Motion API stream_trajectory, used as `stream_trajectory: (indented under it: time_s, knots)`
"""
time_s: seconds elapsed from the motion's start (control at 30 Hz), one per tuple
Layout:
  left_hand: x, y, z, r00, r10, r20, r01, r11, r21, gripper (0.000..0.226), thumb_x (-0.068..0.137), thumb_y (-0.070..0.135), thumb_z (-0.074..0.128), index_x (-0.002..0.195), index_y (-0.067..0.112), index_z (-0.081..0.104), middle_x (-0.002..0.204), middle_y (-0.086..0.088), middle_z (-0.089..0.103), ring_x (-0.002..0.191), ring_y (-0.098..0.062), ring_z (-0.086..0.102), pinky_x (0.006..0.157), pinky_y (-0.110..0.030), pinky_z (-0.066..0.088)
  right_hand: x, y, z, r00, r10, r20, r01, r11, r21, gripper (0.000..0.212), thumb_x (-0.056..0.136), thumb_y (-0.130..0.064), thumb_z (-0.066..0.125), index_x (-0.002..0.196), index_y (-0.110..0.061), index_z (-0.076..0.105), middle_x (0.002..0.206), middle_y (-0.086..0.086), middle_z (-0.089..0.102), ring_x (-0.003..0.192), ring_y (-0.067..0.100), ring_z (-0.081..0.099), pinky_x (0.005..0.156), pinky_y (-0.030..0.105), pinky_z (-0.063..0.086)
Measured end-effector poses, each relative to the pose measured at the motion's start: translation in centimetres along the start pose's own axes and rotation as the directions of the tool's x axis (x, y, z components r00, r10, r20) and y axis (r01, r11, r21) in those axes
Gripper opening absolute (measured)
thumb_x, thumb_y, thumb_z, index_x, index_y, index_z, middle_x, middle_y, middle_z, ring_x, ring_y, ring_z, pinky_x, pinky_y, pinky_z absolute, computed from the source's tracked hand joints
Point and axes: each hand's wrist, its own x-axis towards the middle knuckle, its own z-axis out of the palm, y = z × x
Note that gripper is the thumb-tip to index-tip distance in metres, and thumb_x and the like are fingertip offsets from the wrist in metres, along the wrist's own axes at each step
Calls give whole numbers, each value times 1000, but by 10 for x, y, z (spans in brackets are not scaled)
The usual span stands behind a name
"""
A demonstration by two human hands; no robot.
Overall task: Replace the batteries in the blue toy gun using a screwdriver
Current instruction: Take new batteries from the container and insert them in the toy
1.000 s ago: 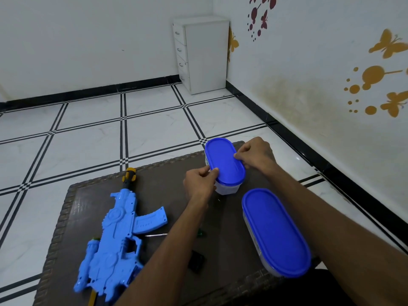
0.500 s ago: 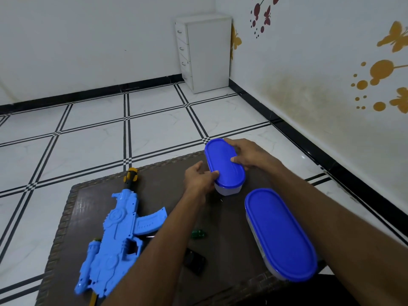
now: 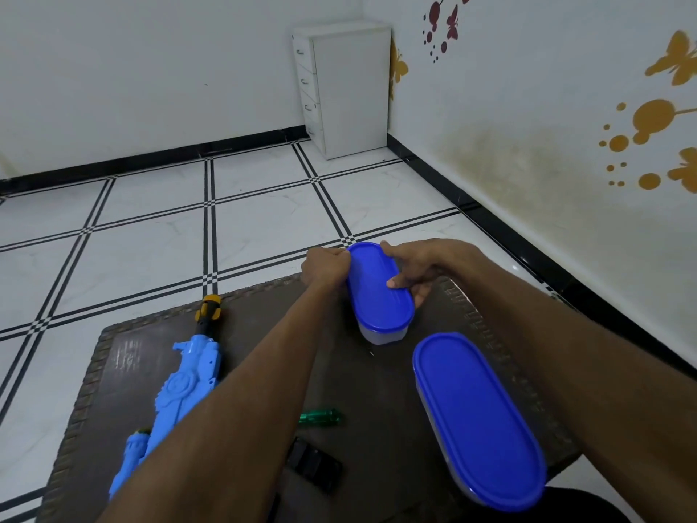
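The blue toy gun [image 3: 188, 383] lies on the left of the dark table [image 3: 381, 390], partly hidden by my left forearm. A green-handled screwdriver [image 3: 322, 416] lies near the table's middle, with a small black cover piece [image 3: 315, 466] just in front of it. My left hand [image 3: 326, 268] grips the far left rim of the small blue-lidded container [image 3: 377, 296]. My right hand [image 3: 415, 269] holds the same container from the right, thumb on the lid.
A larger blue-lidded container [image 3: 479, 420] stands at the table's right front, under my right forearm. A white drawer cabinet [image 3: 347, 88] stands in the room's far corner. Tiled floor surrounds the table; a wall runs along the right.
My left hand has slid from the lid's near left edge up to its far end. My right thumb has moved onto the lid's top. The container's far end looks slightly raised.
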Motion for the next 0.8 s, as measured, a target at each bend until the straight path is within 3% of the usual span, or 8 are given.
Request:
stream_trajectory:
  time_s: [0.1, 0.37, 0.4, 0.5, 0.57, 0.67, 0.73, 0.8]
  knots:
    - [-3, 7, -7, 994, -92, 54, 99, 986, -135, 18, 66, 7, 63, 82, 2, 68, 83, -14, 66, 66, -25, 62, 52, -32, 55, 1, -3, 0, 1000, 22, -7, -22, 999, -42, 92, 95, -10, 59, 153, -33, -9, 113, 26, 62, 100, 41, 69, 87, 50, 57]
    - [-4, 3, 3, 994, -89, -60, 80, 987, -136, 14, 62, 17, 61, 71, 8, 66, 83, -14, 70, 76, -29, 67, 70, -42, 59, -4, -11, 8, 990, 64, -126, -85, 983, -165, 80, 97, -18, 58, 153, -23, 2, 87, 21, 70, 73, 29, 72, 87, 47, 57]
    - [-8, 1, 5, 994, -58, -88, 48, 994, -103, 8, 67, 19, 61, 65, 14, 66, 79, -13, 69, 73, -28, 65, 70, -39, 58, -7, -13, 12, 985, 51, -165, -89, 969, -230, 73, 97, -21, 58, 152, -17, 10, 89, 20, 72, 78, 29, 73, 89, 47, 56]
    - [-22, -7, 3, 1000, 1, -31, -4, 995, -95, 36, 85, 24, 57, 51, 14, 59, 59, -15, 53, 64, -22, 48, 61, -41, 48, -15, -12, 16, 954, -80, -290, -42, 919, -392, 69, 92, -24, 65, 147, -11, 27, 122, 15, 63, 104, 31, 66, 96, 44, 51]
    - [-33, -15, -5, 998, -9, 67, 20, 986, -167, 48, 90, 25, 58, 43, 17, 52, 48, -5, 44, 57, -21, 43, 56, -36, 41, -21, -10, 15, 932, -163, -325, 23, 919, -393, 76, 89, -21, 69, 150, -14, 25, 131, 11, 55, 99, 32, 67, 86, 42, 56]
    - [-54, -22, -27, 975, -14, 221, 57, 981, -188, 21, 91, 16, 64, 70, 12, 63, 59, -6, 57, 54, -20, 53, 60, -36, 55, -29, -8, 18, 915, -206, -347, 58, 918, -392, 61, 85, -27, 74, 135, -12, 43, 105, 11, 66, 57, 20, 68, 56, 29, 54]
    - [-67, -21, -40, 936, -39, 350, 109, 977, -182, 11, 87, 12, 70, 94, 8, 63, 77, -10, 65, 61, -17, 61, 68, -35, 59, -33, -9, 19, 942, -177, -284, 24, 881, -472, 68, 79, -41, 78, 130, -10, 47, 95, 6, 65, 67, 18, 67, 64, 29, 52]
    - [-74, -22, -46, 902, -57, 428, 137, 978, -159, 22, 84, 8, 73, 101, 8, 59, 89, -12, 68, 68, -18, 64, 68, -33, 60, -39, -9, 22, 970, -129, -208, -15, 815, -579, 83, 68, -57, 80, 128, -11, 47, 112, 7, 62, 94, 22, 64, 82, 34, 53]
